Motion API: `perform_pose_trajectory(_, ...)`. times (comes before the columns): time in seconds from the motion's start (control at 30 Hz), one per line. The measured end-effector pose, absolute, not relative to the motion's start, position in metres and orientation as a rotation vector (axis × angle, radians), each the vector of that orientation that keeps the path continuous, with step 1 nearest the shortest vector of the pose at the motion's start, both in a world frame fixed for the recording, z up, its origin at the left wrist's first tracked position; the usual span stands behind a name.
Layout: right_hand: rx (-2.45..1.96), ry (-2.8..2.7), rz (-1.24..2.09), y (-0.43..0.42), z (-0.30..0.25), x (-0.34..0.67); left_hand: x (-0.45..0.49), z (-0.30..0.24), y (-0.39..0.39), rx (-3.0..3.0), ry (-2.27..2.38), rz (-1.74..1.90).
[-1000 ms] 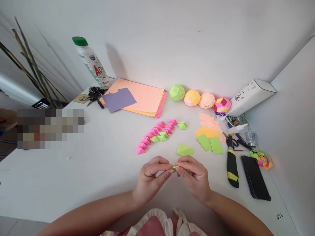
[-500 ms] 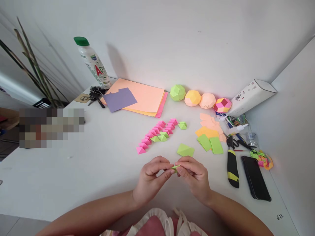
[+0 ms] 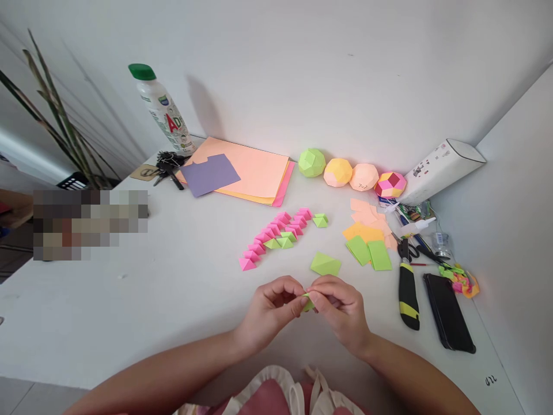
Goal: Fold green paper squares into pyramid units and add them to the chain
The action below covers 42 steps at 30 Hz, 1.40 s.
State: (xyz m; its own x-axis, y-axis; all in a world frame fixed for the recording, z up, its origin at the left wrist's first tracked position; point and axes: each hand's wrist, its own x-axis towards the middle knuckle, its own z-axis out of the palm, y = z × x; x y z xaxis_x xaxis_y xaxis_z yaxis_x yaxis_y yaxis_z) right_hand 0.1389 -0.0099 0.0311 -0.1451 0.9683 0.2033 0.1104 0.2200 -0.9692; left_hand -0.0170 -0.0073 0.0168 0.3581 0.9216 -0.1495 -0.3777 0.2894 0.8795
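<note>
Between my hands is a small piece of green paper point(image 3: 308, 304), mostly covered by fingertips. My left hand point(image 3: 275, 308) pinches its left side, and my right hand point(image 3: 341, 311) pinches the right side. Just beyond my fingers lies a creased green paper point(image 3: 325, 264), flat on the table. Farther out, folded pink paper pieces point(image 3: 268, 232) run in slanting rows, with a few folded green pieces point(image 3: 285, 240) beside them. One more green folded piece point(image 3: 320, 220) sits to their right.
Right of my hands lie green paper rectangles point(image 3: 379, 255), a utility knife point(image 3: 408, 294) and a black phone point(image 3: 449, 313). Several faceted paper balls point(image 3: 311, 162) line the wall. Large paper sheets point(image 3: 254, 170), keys point(image 3: 168, 167) and a white bottle point(image 3: 166, 112) stand or lie back left.
The green paper in my fingers has tilted, showing more of its face below the fingertips. My left fingers have curled slightly. Everything on the table stays where it was.
</note>
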Motion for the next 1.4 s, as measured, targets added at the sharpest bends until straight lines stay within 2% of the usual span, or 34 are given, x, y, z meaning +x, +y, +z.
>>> perform_pose_trajectory(0.6, -0.766, -1.930, 0.364, -0.026, 0.045, 0.134, -0.017, 0.001, -0.005, 0.924, 0.446, 1.059)
perform_pose_trajectory(0.93, -0.514, -2.218, -0.069, -0.020, 0.057, 0.151, -0.033, 0.017, -0.003, 1.784, 0.474, 1.319)
perform_pose_trajectory(1.2, -0.440, -2.249, -0.129, -0.015, 0.056, 0.154, -0.036, 0.033, 0.000, 2.103, 0.334, 1.453)
perform_pose_trajectory(1.4, -0.467, -2.219, 0.015, -0.008, 0.055, 0.159, -0.042, 0.032, 0.000, 2.294, 0.291, 1.523)
